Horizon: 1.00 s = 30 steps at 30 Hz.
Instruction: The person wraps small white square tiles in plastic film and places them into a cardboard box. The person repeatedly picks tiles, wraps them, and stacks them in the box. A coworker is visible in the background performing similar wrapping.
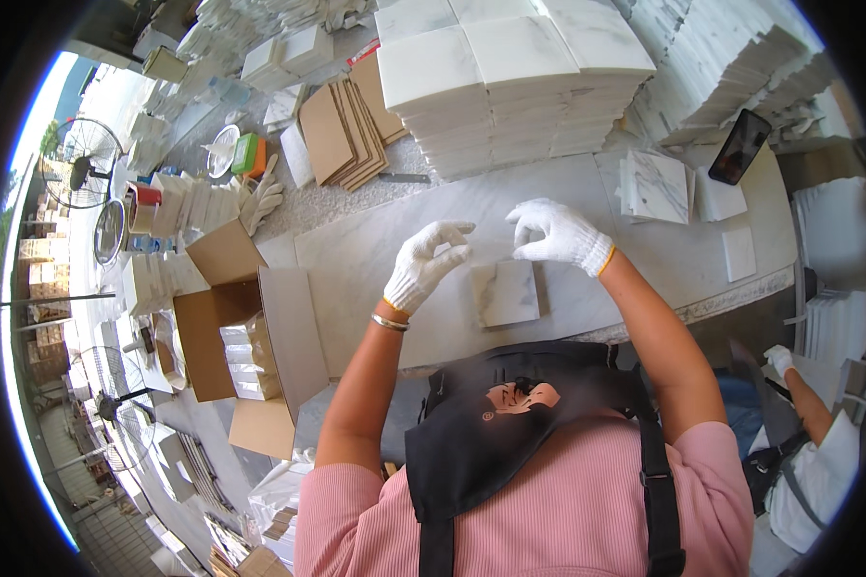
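My left hand [431, 263], in a white knit glove, is raised over the marble work surface [361, 310] with fingers curved and apart, holding nothing. Opposite it, my right hand [559, 238] wears a matching glove; its thumb and fingers curl with nothing visible between them. Just below my right hand lies a square marble tile [506, 293], white with grey veins, maybe more than one deep. Left of my left hand stands a cardboard box [213, 346] with flaps open and wrapped white pieces [243, 360] inside.
Tall stacks of marble tiles [440, 68] stand at the far edge, beside cardboard sheets [339, 137]. Veined tiles [657, 186] and a phone [740, 147] are at the right. Spare gloves [262, 196] lie at the left. A co-worker [812, 461] is at the lower right.
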Each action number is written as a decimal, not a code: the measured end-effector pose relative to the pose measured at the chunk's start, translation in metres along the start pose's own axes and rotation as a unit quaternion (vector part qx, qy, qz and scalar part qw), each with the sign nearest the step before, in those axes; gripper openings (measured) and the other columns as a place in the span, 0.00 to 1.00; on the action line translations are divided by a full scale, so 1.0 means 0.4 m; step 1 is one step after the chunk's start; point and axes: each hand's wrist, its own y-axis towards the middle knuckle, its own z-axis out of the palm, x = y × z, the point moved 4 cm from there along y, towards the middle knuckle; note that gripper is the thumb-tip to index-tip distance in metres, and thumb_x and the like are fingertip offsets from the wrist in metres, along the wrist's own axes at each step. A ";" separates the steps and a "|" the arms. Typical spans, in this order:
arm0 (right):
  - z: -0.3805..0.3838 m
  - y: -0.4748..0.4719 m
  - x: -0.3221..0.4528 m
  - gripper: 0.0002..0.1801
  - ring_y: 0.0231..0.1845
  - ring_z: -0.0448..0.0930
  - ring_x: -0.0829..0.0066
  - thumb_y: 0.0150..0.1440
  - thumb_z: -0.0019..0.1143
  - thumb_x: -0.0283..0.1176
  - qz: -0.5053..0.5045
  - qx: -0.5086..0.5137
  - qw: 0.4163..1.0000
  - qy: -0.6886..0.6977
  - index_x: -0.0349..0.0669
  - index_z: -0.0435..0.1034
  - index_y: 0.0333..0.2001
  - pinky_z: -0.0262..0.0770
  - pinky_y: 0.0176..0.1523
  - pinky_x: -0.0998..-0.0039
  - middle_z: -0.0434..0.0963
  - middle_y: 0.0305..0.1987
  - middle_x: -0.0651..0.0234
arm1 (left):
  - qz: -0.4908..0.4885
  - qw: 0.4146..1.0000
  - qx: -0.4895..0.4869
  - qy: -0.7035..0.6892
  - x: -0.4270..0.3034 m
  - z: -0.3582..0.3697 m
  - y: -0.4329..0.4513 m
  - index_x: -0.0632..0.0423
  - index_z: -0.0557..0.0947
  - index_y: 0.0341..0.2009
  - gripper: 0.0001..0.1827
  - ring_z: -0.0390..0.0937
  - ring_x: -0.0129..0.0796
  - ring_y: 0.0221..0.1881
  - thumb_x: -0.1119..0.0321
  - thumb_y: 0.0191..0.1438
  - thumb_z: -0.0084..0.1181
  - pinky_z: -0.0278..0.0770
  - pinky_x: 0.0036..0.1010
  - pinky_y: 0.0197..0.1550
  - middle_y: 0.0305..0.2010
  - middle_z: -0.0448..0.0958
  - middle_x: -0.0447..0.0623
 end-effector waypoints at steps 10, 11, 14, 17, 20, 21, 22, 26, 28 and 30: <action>0.100 -0.226 0.083 0.04 0.61 0.77 0.70 0.46 0.68 0.32 -0.164 -0.055 0.966 -0.191 0.52 0.80 0.29 0.72 0.60 0.61 0.81 0.53 0.76 | 0.232 0.920 0.045 0.312 0.066 0.101 -0.173 0.41 0.80 0.33 0.09 0.75 0.42 0.60 0.58 0.51 0.68 0.70 0.45 0.60 0.51 0.83 0.38; 0.102 -0.236 0.085 0.04 0.61 0.77 0.70 0.46 0.68 0.32 -0.163 -0.050 0.964 -0.203 0.52 0.80 0.29 0.72 0.60 0.61 0.80 0.53 0.76 | 0.247 0.914 0.039 0.319 0.072 0.105 -0.176 0.41 0.80 0.33 0.09 0.75 0.42 0.60 0.58 0.51 0.68 0.71 0.45 0.59 0.52 0.83 0.38; 0.088 -0.252 0.118 0.04 0.60 0.78 0.70 0.46 0.68 0.33 -0.162 -0.029 0.958 -0.236 0.51 0.79 0.28 0.72 0.59 0.61 0.81 0.52 0.75 | 0.280 0.901 0.024 0.331 0.081 0.112 -0.186 0.41 0.80 0.33 0.08 0.75 0.43 0.59 0.60 0.50 0.68 0.71 0.47 0.58 0.54 0.82 0.38; 0.072 -0.256 0.125 0.05 0.55 0.80 0.68 0.47 0.70 0.35 -0.124 0.002 0.968 -0.218 0.50 0.79 0.26 0.72 0.58 0.62 0.83 0.47 0.74 | 0.294 0.896 0.022 0.332 0.080 0.114 -0.192 0.41 0.80 0.34 0.09 0.75 0.44 0.59 0.61 0.49 0.68 0.72 0.47 0.57 0.55 0.81 0.40; 0.019 -0.231 0.154 0.09 0.46 0.82 0.62 0.50 0.71 0.39 -0.035 0.013 0.995 -0.089 0.48 0.80 0.28 0.75 0.54 0.62 0.84 0.39 0.72 | 0.292 0.895 0.023 0.337 0.076 0.114 -0.209 0.42 0.80 0.35 0.10 0.75 0.44 0.58 0.62 0.47 0.68 0.72 0.47 0.57 0.56 0.81 0.41; 0.001 -0.208 0.163 0.10 0.45 0.82 0.62 0.51 0.71 0.40 -0.039 -0.043 0.994 -0.094 0.48 0.80 0.30 0.75 0.54 0.62 0.84 0.39 0.71 | 0.290 0.898 0.025 0.331 0.077 0.114 -0.212 0.42 0.80 0.35 0.11 0.75 0.44 0.58 0.63 0.47 0.68 0.72 0.48 0.56 0.56 0.81 0.41; -0.013 -0.182 0.170 0.11 0.45 0.82 0.61 0.51 0.71 0.41 -0.043 -0.100 0.989 -0.099 0.48 0.81 0.31 0.75 0.53 0.61 0.84 0.39 0.71 | 0.288 0.900 0.028 0.326 0.077 0.115 -0.215 0.42 0.80 0.36 0.11 0.75 0.45 0.58 0.63 0.47 0.68 0.72 0.48 0.56 0.56 0.81 0.41; 0.013 -0.085 0.173 0.22 0.52 0.80 0.62 0.54 0.67 0.48 -0.101 -0.163 0.966 -0.175 0.52 0.79 0.49 0.73 0.59 0.59 0.81 0.50 0.67 | 0.288 0.902 0.024 0.321 0.085 0.118 -0.225 0.42 0.81 0.40 0.16 0.76 0.45 0.58 0.63 0.45 0.70 0.72 0.46 0.57 0.56 0.80 0.42; 0.067 -0.060 0.144 0.30 0.66 0.72 0.58 0.55 0.66 0.51 -0.096 -0.087 0.968 -0.213 0.56 0.74 0.60 0.68 0.68 0.55 0.73 0.66 0.64 | 0.276 0.904 0.013 0.326 0.080 0.124 -0.228 0.43 0.81 0.46 0.22 0.77 0.45 0.57 0.61 0.44 0.72 0.72 0.44 0.58 0.55 0.81 0.44; 0.078 -0.080 0.136 0.32 0.70 0.69 0.57 0.54 0.67 0.52 -0.078 -0.072 0.976 -0.188 0.56 0.74 0.61 0.65 0.71 0.55 0.71 0.68 0.62 | 0.227 0.910 0.006 0.347 0.078 0.125 -0.225 0.43 0.81 0.52 0.28 0.76 0.46 0.59 0.59 0.43 0.73 0.71 0.44 0.59 0.57 0.79 0.45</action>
